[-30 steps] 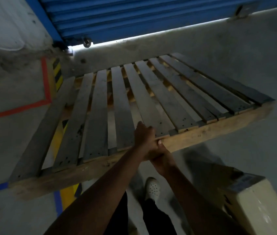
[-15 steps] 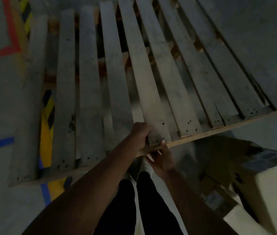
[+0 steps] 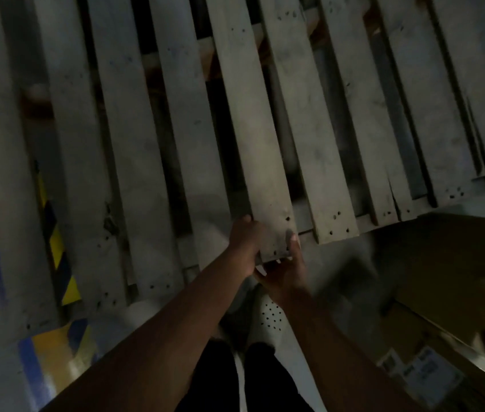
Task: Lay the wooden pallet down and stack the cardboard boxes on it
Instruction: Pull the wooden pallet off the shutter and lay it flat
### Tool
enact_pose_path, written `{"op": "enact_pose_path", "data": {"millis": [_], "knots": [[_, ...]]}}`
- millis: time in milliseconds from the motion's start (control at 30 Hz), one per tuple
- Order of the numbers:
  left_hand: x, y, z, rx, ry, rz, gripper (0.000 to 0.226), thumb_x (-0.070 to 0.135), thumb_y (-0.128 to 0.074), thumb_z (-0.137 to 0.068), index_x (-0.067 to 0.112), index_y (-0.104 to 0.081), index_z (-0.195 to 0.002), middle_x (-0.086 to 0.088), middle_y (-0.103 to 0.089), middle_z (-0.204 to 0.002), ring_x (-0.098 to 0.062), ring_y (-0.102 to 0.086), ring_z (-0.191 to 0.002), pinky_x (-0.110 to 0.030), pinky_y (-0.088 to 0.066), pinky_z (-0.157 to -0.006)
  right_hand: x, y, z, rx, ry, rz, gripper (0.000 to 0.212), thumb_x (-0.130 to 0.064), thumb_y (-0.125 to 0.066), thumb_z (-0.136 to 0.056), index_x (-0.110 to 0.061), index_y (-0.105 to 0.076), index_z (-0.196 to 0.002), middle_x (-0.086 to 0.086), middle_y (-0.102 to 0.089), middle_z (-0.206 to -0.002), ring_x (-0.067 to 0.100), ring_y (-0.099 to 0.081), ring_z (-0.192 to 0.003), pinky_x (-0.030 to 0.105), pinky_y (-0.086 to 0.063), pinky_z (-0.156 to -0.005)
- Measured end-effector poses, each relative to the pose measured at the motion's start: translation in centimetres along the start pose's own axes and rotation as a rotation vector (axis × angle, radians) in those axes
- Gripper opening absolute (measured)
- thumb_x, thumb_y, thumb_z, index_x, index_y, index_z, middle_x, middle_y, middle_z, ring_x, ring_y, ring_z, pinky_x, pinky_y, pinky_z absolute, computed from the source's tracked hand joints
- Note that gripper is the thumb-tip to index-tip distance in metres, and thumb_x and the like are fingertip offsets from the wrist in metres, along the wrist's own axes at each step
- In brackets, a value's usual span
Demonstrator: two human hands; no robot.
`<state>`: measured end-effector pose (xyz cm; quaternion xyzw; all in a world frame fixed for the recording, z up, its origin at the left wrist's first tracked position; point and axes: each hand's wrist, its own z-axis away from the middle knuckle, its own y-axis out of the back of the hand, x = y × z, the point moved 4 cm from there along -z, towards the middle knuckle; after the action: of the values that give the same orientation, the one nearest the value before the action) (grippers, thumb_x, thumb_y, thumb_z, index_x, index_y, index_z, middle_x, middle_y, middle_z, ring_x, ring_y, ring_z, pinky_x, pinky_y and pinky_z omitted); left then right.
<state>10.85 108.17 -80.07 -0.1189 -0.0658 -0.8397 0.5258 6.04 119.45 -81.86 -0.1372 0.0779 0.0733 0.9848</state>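
Wooden pallet (image 3: 265, 129), near edge held above the floor. Left hand (image 3: 245, 242) and right hand (image 3: 283, 272) both clamp one slat end. Judged stiff, heavy and splintery; grip the edge. Cardboard boxes (image 3: 443, 278) lie right.

The wooden pallet (image 3: 265, 144) spreads ahead of the person, its near edge at both hands. The left hand (image 3: 245, 242) sits just left of the right hand (image 3: 283, 272) on one slat. Cardboard boxes (image 3: 443, 278) lie right of the hands, a shoe (image 3: 271, 319) below them
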Motion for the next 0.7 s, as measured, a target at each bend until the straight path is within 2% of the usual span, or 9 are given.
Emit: {"op": "enact_pose_path", "data": {"millis": [133,200,267,300,367,467,567,633,700], "knots": [[-1.9,-0.9,-3.8,0.035,0.0,0.058,0.033,0.021,-0.053,-0.089,0.026,-0.06,-0.12,-0.005,-0.063,-0.119,-0.028,-0.06,-0.107,-0.05,-0.054,-0.093,0.4,1.6,-4.5,0.027,0.004,0.063,0.069,-0.056,-0.075,-0.079,-0.022,-0.057,-0.136,0.014,-0.065,-0.132,0.036,-0.058,-0.125,0.059,-0.044,-0.105],[-2.7,-0.8,-5.3,0.071,-0.003,0.08,0.035,0.017,-0.052,-0.089,0.023,-0.059,-0.123,-0.007,-0.062,-0.121,-0.032,-0.059,-0.11,-0.053,-0.053,-0.094,0.4,2.1,-6.0,0.072,-0.012,0.198,0.05,-0.047,-0.072,-0.086,-0.019,-0.062,-0.125,0.013,-0.067,-0.125,0.033,-0.061,-0.12,0.056,-0.047,-0.104],[-3.5,-0.6,-7.0,0.094,-0.001,0.085,0.036,0.015,-0.053,-0.087,0.019,-0.059,-0.122,-0.012,-0.063,-0.12,-0.035,-0.061,-0.107,-0.054,-0.054,-0.092,-0.1,3.0,-6.9,0.247,0.017,0.486,0.02,-0.029,-0.066,-0.093,-0.016,-0.066,-0.108,0.01,-0.069,-0.113,0.026,-0.063,-0.11,0.05,-0.051,-0.101],[-3.7,-0.5,-7.6,0.108,-0.003,0.089,0.034,0.013,-0.052,-0.088,0.016,-0.059,-0.122,-0.013,-0.064,-0.118,-0.034,-0.062,-0.105,-0.053,-0.055,-0.092,-0.6,3.8,-7.2,0.376,0.087,0.648,0.016,-0.023,-0.064,-0.094,-0.013,-0.065,-0.107,0.008,-0.068,-0.11,0.024,-0.063,-0.106,0.045,-0.053,-0.097],[-4.1,-0.5,-8.7,0.132,0.0,0.094,0.032,0.015,-0.05,-0.092,0.013,-0.06,-0.122,-0.012,-0.065,-0.117,-0.031,-0.063,-0.103,-0.051,-0.055,-0.093,-2.3,4.7,-6.7,0.569,0.357,0.879,0.025,-0.017,-0.065,-0.093,-0.009,-0.058,-0.115,0.003,-0.063,-0.107,0.02,-0.061,-0.101,0.034,-0.053,-0.085],[-4.4,-0.5,-9.2,0.12,0.008,0.111,0.024,0.022,-0.053,-0.097,0.016,-0.059,-0.118,-0.01,-0.064,-0.115,-0.03,-0.061,-0.105,-0.05,-0.053,-0.096,-3.6,2.8,-6.0,0.447,0.64,1.268,0.028,-0.018,-0.07,-0.09,-0.015,-0.056,-0.115,-0.002,-0.061,-0.101,0.011,-0.06,-0.09,0.018,-0.045,-0.071],[-4.3,-0.2,-9.1,0.05,0.035,0.136,0.029,0.026,-0.05,-0.099,0.015,-0.059,-0.125,-0.013,-0.063,-0.123,-0.032,-0.061,-0.112,-0.05,-0.052,-0.098,-2.9,1.0,-7.1,0.273,0.749,1.608,0.049,-0.022,-0.075,-0.086,-0.017,-0.053,-0.129,0.006,-0.054,-0.131,0.021,-0.055,-0.118,0.031,-0.053,-0.091],[-4.1,-0.2,-9.0,0.029,0.043,0.138,0.034,0.027,-0.047,-0.101,0.016,-0.055,-0.132,-0.012,-0.06,-0.129,-0.032,-0.058,-0.117,-0.047,-0.05,-0.098,-2.4,0.6,-7.7,0.288,0.725,1.644,0.066,-0.024,-0.078,-0.083,-0.017,-0.045,-0.139,0.01,-0.043,-0.142,0.027,-0.048,-0.128,0.04,-0.053,-0.098],[-4.3,-0.2,-8.9,0.015,0.047,0.138,0.036,0.024,-0.046,-0.101,0.016,-0.053,-0.136,-0.011,-0.059,-0.131,-0.032,-0.057,-0.119,-0.047,-0.049,-0.099,-2.4,0.1,-8.1,0.35,0.689,1.622,0.073,-0.026,-0.079,-0.082,-0.017,-0.039,-0.143,0.011,-0.041,-0.144,0.03,-0.046,-0.131,0.042,-0.051,-0.1]]}}
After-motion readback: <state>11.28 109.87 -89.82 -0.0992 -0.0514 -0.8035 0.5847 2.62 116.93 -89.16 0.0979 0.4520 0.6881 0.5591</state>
